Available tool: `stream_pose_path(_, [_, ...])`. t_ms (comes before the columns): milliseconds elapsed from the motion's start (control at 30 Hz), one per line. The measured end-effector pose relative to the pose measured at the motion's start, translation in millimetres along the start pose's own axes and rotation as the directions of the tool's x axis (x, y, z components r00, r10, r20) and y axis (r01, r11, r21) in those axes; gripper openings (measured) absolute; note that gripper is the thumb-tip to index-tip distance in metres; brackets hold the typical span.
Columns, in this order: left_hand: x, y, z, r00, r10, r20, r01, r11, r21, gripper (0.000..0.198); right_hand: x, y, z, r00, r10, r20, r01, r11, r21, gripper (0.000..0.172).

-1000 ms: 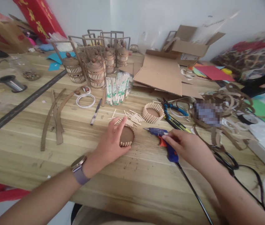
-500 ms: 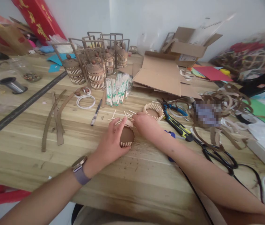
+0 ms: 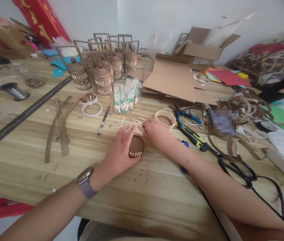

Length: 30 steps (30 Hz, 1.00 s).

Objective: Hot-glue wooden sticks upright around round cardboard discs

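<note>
My left hand (image 3: pixel 118 152) curls round a small round cardboard base (image 3: pixel 135 147) edged with short wooden sticks, holding it flat on the wooden table (image 3: pixel 86 157). My right hand (image 3: pixel 154 132) reaches across to the pile of loose short sticks (image 3: pixel 138 125) just behind that base, fingers bunched on the sticks. A finished ring of sticks (image 3: pixel 165 117) stands right behind my right hand. The blue glue gun (image 3: pixel 185 144) lies under my right forearm, mostly hidden.
Several finished stick baskets with handles (image 3: pixel 103 72) stand at the back. Wrapped stick packs (image 3: pixel 125 95), a craft knife (image 3: pixel 103 119), cardboard strips (image 3: pixel 59 127), white rings (image 3: pixel 92 107), pliers (image 3: pixel 188 125), scissors (image 3: pixel 237 167), flat cardboard (image 3: pixel 174 78) and curled brown strips (image 3: pixel 242 110) lie around.
My right hand left the glue gun on the table and moved left to the loose sticks behind the round base. My left hand kept its hold on the base.
</note>
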<state>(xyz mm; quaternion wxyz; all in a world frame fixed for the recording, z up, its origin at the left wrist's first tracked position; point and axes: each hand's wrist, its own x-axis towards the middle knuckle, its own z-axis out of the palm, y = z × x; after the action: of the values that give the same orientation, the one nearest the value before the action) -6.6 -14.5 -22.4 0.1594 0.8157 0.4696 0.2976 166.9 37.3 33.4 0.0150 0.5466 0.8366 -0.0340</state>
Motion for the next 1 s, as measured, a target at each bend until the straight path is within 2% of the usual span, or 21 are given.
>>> stream_pose_path(100, [0,1,-1.1,1.0,-0.013,0.006,0.014,1.0,-0.016,0.108,-16,2,-7,0.999,0.025,-0.039,-0.023,0.998,0.058,0.015])
stream_pose_path(167, [0,2,-1.6,1.0,-0.021,0.006,0.021,1.0,-0.019,0.108,-28,3,-11,0.998,0.028,-0.053,-0.019,0.987,0.16,0.009])
stream_pose_path(300, [-1,2,-1.9,1.0,-0.011,0.001,0.011,1.0,-0.003,0.109,-48,4,-10,0.997,0.028,-0.074,0.008,0.896,0.443,0.009])
stream_pose_path(367, [-1,2,-2.0,1.0,0.009,-0.008,-0.009,1.0,0.0,0.11,-52,3,-8,0.997,0.01,-0.082,0.032,0.867,0.497,0.011])
stream_pose_path(567, [-1,2,-2.2,1.0,-0.002,-0.005,0.002,1.0,0.016,0.115,-56,4,-12,0.997,-0.052,-0.049,0.07,0.842,0.535,0.013])
stream_pose_path(700, [0,2,-1.9,1.0,-0.01,0.012,0.01,1.0,0.0,0.114,-56,6,-15,0.992,-0.125,-0.001,0.11,0.871,0.48,0.011])
stream_pose_path(1000, [0,1,-1.9,1.0,0.018,0.018,-0.018,1.0,0.02,0.11,-55,4,-3,0.974,-0.226,0.034,0.194,0.897,0.397,0.012])
